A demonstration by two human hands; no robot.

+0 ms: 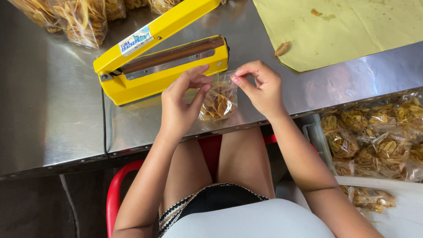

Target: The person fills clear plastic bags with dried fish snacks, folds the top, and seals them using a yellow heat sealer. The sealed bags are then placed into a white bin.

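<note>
Here the small clear plastic bag of golden fried chips [219, 102] hangs between the two hands just above the near edge of the brushed steel table [53, 105], right in front of the yellow impulse heat sealer [165, 66], whose upper arm stands raised and tilted away from its brown sealing strip; the left hand [179, 102] pinches the bag's top left corner between thumb and fingers, and the right hand [261, 88] pinches the top right corner between thumb and forefinger, so the mouth is stretched flat but, as far as I can judge, not yet closed by any weld; the likeliest trouble is that a chip or crumb rides up into the mouth, since the contents sit fairly high in the bag, and a seam pressed over it would probably leak or tear; a slack or uneven pull from either pinch could leave a crease in the film, which I judge would make a weak seal; because the bag is held past the table's lip over the person's lap and the red plastic chair [115, 194], a slipping corner would likely spill chips downward; the fingertips are close to the sealing bar, so heat may be a risk; sealed chip bags fill the white plastic tub [398, 183] at right, and a yellow paper sheet [343, 26] lies beyond.
</note>
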